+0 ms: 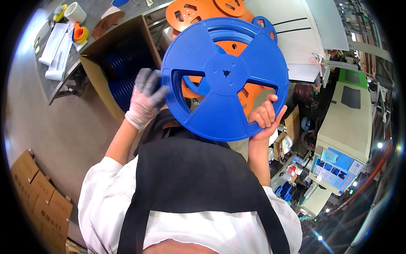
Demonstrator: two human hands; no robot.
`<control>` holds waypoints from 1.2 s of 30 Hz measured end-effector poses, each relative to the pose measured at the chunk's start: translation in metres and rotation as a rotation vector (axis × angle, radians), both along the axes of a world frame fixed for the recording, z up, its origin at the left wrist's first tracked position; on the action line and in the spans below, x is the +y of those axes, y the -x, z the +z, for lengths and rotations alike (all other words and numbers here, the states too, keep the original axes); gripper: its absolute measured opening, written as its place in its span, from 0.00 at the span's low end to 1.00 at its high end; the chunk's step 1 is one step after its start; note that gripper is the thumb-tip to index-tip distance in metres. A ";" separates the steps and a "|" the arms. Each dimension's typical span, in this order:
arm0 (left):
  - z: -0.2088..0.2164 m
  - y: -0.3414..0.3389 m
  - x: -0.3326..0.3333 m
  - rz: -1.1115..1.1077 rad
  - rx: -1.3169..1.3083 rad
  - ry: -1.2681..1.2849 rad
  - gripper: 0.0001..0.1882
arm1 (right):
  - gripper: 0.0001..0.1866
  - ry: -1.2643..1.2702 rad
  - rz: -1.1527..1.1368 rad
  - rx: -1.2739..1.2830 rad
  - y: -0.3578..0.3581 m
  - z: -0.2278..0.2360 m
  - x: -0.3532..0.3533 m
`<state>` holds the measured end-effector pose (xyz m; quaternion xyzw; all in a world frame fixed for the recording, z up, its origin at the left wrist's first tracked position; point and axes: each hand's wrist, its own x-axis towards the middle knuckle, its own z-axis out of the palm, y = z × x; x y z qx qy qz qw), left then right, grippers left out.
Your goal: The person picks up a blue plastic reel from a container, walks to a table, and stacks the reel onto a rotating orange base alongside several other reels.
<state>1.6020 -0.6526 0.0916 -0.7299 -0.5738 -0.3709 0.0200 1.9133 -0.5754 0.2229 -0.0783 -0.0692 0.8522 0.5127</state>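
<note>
A large blue plastic reel (230, 101) with wedge-shaped cutouts is held up in front of my chest. My bare right hand (265, 116) grips its lower right rim, with fingers curled through a cutout. In a grey and white glove, my left hand (148, 95) is open with fingers spread at the reel's left edge; whether the fingertips touch it I cannot tell. Behind the reel lie orange reels (182, 15), partly hidden by it. Left of them stands an open cardboard box (99, 86) with several blue reels (119, 94) inside.
On the left, a grey table (95, 19) carries a white roll (75, 12), tape rolls (80, 33) and paper strips (59, 46). Stacked cartons (42, 194) stand at lower left. A pale machine (344, 120) with a green end is at right, beside cluttered shelves (292, 173).
</note>
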 end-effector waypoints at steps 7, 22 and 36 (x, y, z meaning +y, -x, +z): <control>0.010 -0.008 0.018 -0.452 0.022 0.051 0.22 | 0.29 -0.069 0.064 -0.033 -0.003 0.000 0.013; 0.013 -0.010 -0.037 -0.352 -2.134 0.870 0.15 | 0.22 -0.137 0.008 -1.411 -0.015 0.007 0.025; 0.006 0.009 -0.065 -0.139 -2.356 0.644 0.15 | 0.36 0.012 0.066 -1.107 -0.008 -0.021 0.023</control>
